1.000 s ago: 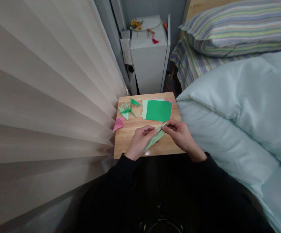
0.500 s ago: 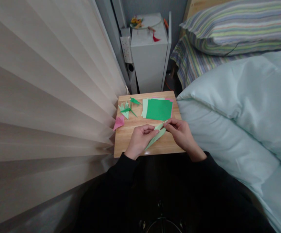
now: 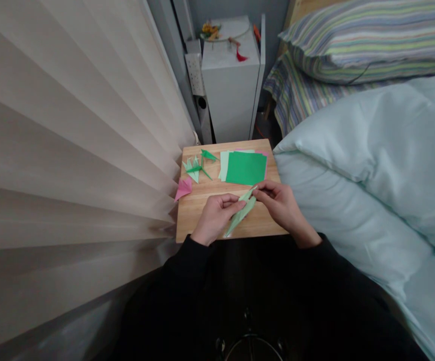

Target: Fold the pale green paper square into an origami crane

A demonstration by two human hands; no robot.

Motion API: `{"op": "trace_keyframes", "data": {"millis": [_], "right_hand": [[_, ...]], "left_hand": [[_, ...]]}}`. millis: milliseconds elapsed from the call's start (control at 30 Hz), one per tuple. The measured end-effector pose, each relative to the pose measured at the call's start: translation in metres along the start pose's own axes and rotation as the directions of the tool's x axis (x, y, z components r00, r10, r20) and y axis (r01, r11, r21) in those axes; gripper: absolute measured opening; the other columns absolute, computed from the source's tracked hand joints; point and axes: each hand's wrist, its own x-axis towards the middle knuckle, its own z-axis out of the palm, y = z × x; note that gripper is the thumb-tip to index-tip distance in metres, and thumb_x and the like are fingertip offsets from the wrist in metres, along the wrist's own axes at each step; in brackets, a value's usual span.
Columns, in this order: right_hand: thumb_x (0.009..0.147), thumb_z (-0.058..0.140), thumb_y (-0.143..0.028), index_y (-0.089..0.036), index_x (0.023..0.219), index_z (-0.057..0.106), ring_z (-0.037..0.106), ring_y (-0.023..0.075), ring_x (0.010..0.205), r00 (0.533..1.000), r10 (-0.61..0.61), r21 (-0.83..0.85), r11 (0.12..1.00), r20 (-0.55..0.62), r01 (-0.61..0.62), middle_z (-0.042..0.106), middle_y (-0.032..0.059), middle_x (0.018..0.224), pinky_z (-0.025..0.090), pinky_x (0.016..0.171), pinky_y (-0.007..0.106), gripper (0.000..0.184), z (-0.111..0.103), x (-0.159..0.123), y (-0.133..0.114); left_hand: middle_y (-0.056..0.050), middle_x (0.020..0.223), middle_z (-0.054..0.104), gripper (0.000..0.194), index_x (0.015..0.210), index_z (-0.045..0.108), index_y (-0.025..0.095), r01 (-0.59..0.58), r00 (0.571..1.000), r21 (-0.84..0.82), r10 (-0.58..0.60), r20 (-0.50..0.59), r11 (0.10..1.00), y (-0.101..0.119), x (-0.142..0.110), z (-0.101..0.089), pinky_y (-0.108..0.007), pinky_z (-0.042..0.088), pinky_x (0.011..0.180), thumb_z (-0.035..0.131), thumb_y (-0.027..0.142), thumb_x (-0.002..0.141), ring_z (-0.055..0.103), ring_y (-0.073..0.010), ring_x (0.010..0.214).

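Note:
A folded piece of light green origami paper [image 3: 241, 215] is held aslant over the near part of a small wooden table [image 3: 198, 213]. My left hand [image 3: 219, 213] pinches its left side between thumb and fingers. At its upper right end, my right hand [image 3: 277, 199] is closed on the tip with thumb and forefinger. Beyond my hands lies a stack of square paper, with a dark green sheet [image 3: 246, 168] on top and light green and pink edges showing beneath. To the left rest green folded paper cranes [image 3: 194, 169] and a pink folded piece [image 3: 183, 188].
A pleated curtain [image 3: 127, 150] hangs close along the table's left side. On the right is a bed with a pale blue quilt [image 3: 352, 165] and a striped pillow [image 3: 371, 42]. Behind the table stands a white cabinet [image 3: 230, 100] bearing small ornaments.
The light green paper has turned slightly in my fingers, and its lower end looks a little more opened. Both hands keep their grip in nearly the same place.

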Motion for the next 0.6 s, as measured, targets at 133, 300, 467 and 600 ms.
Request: {"op": "trace_keyframes", "data": {"millis": [133, 300, 467, 600], "right_hand": [[0.077, 0.079, -0.042, -0.02, 0.078, 0.071, 0.064, 0.0161, 0.074, 0.998, 0.053, 0.079, 0.995, 0.028, -0.055, 0.07, 0.0012, 0.075, 0.054, 0.076, 0.033, 0.024, -0.0006, -0.0001, -0.0008], [0.074, 0.083, -0.045, -0.02, 0.076, 0.071, 0.064, 0.0155, 0.073, 0.995, 0.092, 0.153, 0.984, 0.041, -0.097, 0.071, 0.0011, 0.075, 0.056, 0.077, 0.033, 0.028, 0.0012, -0.0004, 0.0011], [0.073, 0.084, -0.046, -0.021, 0.076, 0.069, 0.065, 0.015, 0.073, 0.992, 0.122, 0.197, 0.972, 0.039, -0.128, 0.07, 0.0002, 0.076, 0.057, 0.08, 0.034, 0.03, 0.0036, -0.0015, 0.0013], [0.073, 0.084, -0.047, -0.021, 0.081, 0.069, 0.066, 0.0159, 0.076, 0.987, 0.133, 0.193, 0.97, 0.09, -0.148, 0.07, -0.0007, 0.078, 0.058, 0.082, 0.036, 0.031, 0.0043, -0.0024, -0.0011]], "left_hand": [[-0.005, 0.076, 0.077, 0.035, 0.084, 0.078, 0.014, 0.009, 0.998, 0.004, -0.009, 0.062, 1.0, 0.003, -0.0009, -0.0013, -0.027, 0.053, 0.068, 0.09, 0.044, 0.069, 0.069, -0.015, 0.067], [-0.006, 0.077, 0.077, 0.033, 0.084, 0.077, 0.014, 0.011, 0.997, 0.029, -0.014, 0.081, 1.0, 0.0071, -0.0027, -0.0022, -0.029, 0.056, 0.071, 0.089, 0.043, 0.071, 0.072, -0.0174, 0.07], [-0.007, 0.078, 0.079, 0.029, 0.083, 0.077, 0.015, 0.005, 1.0, 0.039, -0.006, 0.015, 0.999, 0.0061, -0.0021, -0.0007, -0.029, 0.056, 0.07, 0.088, 0.039, 0.071, 0.073, -0.0172, 0.069], [-0.007, 0.079, 0.08, 0.03, 0.083, 0.077, 0.015, -0.02, 0.999, 0.064, 0.022, -0.031, 0.998, 0.0028, -0.0004, 0.0002, -0.029, 0.057, 0.068, 0.088, 0.04, 0.071, 0.073, -0.0178, 0.07]]}}
